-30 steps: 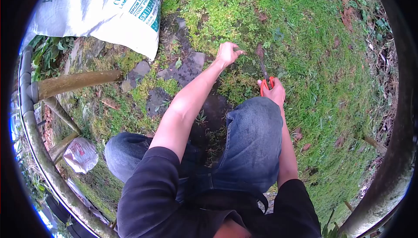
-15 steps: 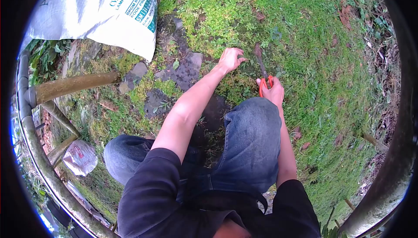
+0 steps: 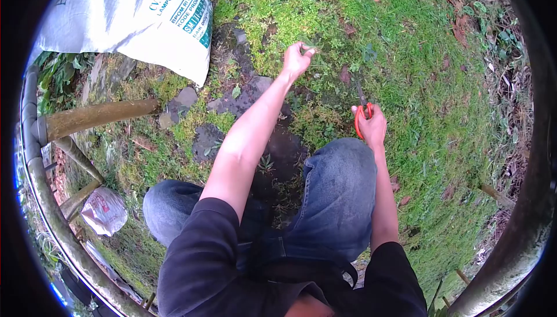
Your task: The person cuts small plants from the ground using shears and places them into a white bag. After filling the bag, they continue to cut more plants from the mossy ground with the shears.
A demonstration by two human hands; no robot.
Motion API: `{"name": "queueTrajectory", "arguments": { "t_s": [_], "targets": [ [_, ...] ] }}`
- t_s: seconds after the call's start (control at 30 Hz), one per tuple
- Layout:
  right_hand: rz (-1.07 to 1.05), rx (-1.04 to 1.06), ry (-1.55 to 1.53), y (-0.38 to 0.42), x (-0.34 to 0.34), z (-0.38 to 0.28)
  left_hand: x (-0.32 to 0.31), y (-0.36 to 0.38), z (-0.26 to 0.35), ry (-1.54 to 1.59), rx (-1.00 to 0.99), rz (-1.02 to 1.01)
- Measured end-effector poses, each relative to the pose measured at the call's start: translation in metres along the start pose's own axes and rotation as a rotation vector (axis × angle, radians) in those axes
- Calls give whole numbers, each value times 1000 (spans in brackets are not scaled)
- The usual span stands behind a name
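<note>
My left hand (image 3: 297,62) is held over the mossy ground with thumb and fingers pinched together. A thin, blurred wisp of grass (image 3: 314,49) shows at its fingertips. In my right hand (image 3: 374,124) are scissors with orange-red handles (image 3: 358,124), the fingers wrapped round the grips just beyond my right knee. Their dark blades (image 3: 361,92) point away from me over the short grass (image 3: 418,96).
A large white printed sack (image 3: 156,33) lies at the upper left. Flat dark stones (image 3: 246,93) are set in the moss. Wooden poles (image 3: 104,117) stand at the left, with a small plastic bag (image 3: 104,211) beside them. A curved pole (image 3: 522,201) runs down the right.
My left hand has moved forward and slightly left, away from the scissors, its fingers now pinched. My right hand with the scissors has shifted a little to the right.
</note>
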State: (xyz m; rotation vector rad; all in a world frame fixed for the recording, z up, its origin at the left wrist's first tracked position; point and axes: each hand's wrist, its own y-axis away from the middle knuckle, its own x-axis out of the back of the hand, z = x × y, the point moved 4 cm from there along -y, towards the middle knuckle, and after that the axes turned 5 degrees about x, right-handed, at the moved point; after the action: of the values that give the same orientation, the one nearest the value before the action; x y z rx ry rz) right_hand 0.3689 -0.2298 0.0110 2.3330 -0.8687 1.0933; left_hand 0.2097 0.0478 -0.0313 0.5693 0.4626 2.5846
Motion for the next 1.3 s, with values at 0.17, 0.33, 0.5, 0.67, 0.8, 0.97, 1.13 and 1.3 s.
{"name": "queueTrajectory", "arguments": {
  "t_s": [0.17, 0.33, 0.5, 0.67, 0.8, 0.97, 1.13, 1.3],
  "targets": [
    [-8, 26, 11, -11, -1, -12, 31, -33, 34, 262, 17, -60],
    [-34, 29, 34, -32, -3, -31, 42, -51, 66, 81, -72, -60],
    [-6, 42, 35, -48, -2, -44, 9, -92, 55, -248, -401, 47],
    [16, 29, 102, -52, 4, -45, -14, -94, 64, -395, -349, -117],
    [10, 10, 141, -51, 10, -47, -33, -90, 55, -559, -447, -38],
    [3, 11, 175, -56, 5, -46, -40, -110, 31, -551, -501, 132],
    [14, 64, 172, -70, -10, -58, -25, -123, 29, -435, -390, 59],
    [-19, 178, 393, -113, -32, -80, -14, -128, 42, -432, -202, -34]
  ]
}}
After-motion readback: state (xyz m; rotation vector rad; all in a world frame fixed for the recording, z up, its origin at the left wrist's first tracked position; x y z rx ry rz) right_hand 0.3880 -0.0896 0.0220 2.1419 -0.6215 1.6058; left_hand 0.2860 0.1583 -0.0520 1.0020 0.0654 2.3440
